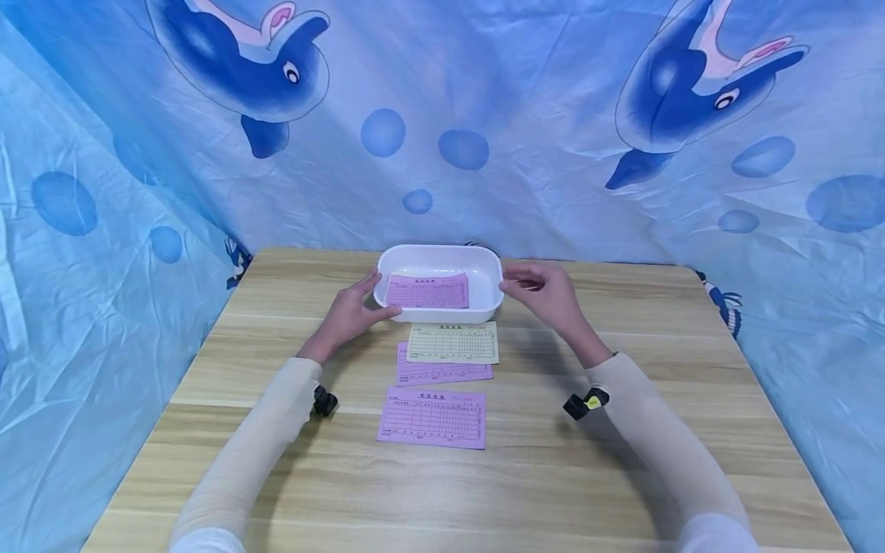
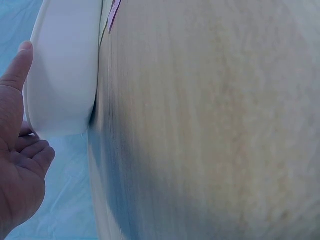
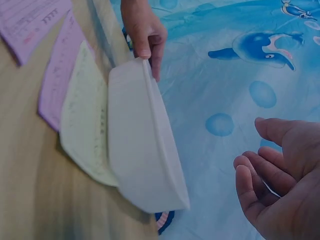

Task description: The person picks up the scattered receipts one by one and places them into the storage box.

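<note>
A white plastic tray [image 1: 485,292] stands near the table's back edge, with pink printed slips [image 1: 427,292] lying inside it. My left hand [image 1: 351,309] holds the tray's left end, thumb at the front rim and fingers round the far side. In the right wrist view that grip on the rim shows at the tray's far corner. My right hand [image 1: 549,296] is beside the tray's right end; its own wrist view shows the fingers [image 3: 267,172] loosely bent, holding nothing and apart from the tray. A pale green slip [image 1: 452,342] lies just before the tray, overlapping a pink slip [image 1: 442,375].
Nearer the front, another pink slip [image 1: 432,418] lies flat on the wooden table [image 1: 311,476]. A blue curtain [image 1: 429,92] with dolphin pictures hangs behind the table and along its sides. Small dark cameras sit on both wrists, the right camera [image 1: 586,403] with a yellow mark.
</note>
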`<state>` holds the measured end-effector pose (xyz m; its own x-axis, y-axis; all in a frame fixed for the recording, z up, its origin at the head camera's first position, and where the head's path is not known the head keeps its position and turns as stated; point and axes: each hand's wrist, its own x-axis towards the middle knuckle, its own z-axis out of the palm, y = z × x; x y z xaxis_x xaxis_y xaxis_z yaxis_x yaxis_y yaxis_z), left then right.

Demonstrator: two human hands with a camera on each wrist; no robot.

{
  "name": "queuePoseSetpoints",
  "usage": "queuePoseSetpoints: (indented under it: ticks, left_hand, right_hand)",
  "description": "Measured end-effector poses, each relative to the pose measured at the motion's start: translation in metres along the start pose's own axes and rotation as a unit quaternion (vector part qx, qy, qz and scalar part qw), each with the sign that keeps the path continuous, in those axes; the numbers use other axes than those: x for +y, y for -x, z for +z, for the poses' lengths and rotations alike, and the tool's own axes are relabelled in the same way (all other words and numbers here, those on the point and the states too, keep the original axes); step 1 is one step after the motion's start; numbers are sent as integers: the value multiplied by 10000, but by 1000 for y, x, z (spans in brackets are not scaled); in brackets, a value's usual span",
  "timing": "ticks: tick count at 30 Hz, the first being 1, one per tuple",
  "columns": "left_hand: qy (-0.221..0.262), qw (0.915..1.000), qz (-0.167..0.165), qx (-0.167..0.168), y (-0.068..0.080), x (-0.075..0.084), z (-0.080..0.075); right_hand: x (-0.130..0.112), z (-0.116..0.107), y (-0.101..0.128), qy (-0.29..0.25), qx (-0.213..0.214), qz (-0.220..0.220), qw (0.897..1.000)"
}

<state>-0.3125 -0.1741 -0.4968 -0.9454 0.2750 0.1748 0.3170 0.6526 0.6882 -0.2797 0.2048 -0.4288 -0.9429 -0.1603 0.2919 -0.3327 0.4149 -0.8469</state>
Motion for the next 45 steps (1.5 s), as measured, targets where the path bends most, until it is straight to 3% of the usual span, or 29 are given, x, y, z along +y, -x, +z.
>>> queuePoseSetpoints:
  ticks: [8, 13, 27, 45]
  left_hand:
    - [-21, 10000, -18, -6, 0, 0, -1]
    - [-32, 10000, -36, -21, 0, 0, -1]
    - [-61, 10000, -28, -24, 0, 0, -2]
    - [-56, 10000, -18, -28, -2, -1, -1]
  right_hand:
    - [17, -1, 20, 66, 54, 278, 9996]
    - [26, 3, 27, -208, 69, 526, 9984]
    - [57, 25, 35, -351, -429, 889, 9945]
    - [72, 43, 28, 255, -710, 875, 9933]
